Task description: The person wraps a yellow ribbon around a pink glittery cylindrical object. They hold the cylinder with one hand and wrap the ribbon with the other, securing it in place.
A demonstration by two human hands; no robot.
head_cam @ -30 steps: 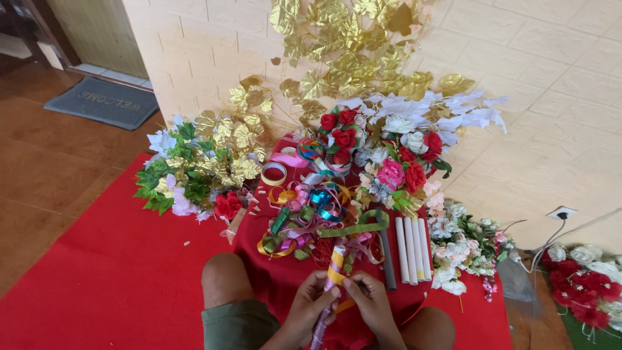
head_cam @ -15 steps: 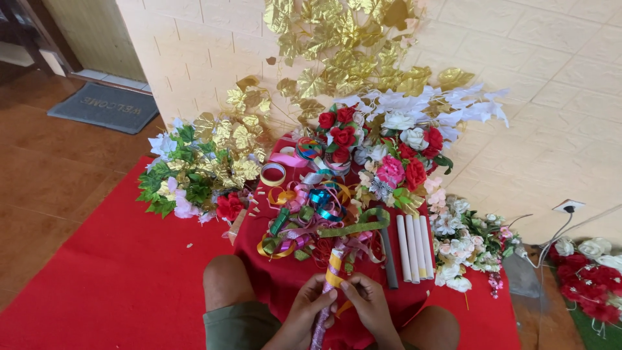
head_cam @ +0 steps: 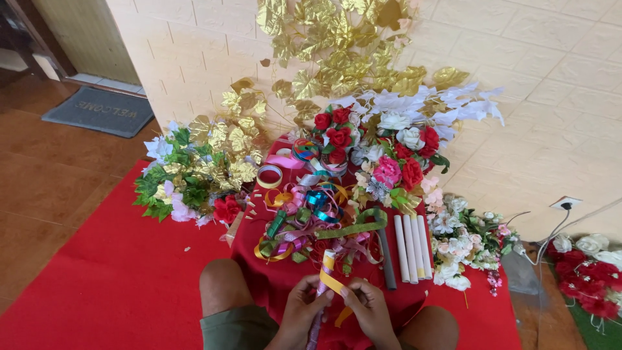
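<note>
Ribbon pinched between fingers of both hands.

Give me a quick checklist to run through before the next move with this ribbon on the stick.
1. Left hand gripping the stick: ok.
2. Right hand pinching the orange ribbon: ok.
3. Ribbon lying flat against the stick: cannot tell, fingers cover it.
4. Spare ribbon pile near the hands: ok.
5. White rods lying side by side, apart from the hands: ok.
6. Scissors in view: not ok, none seen.
</note>
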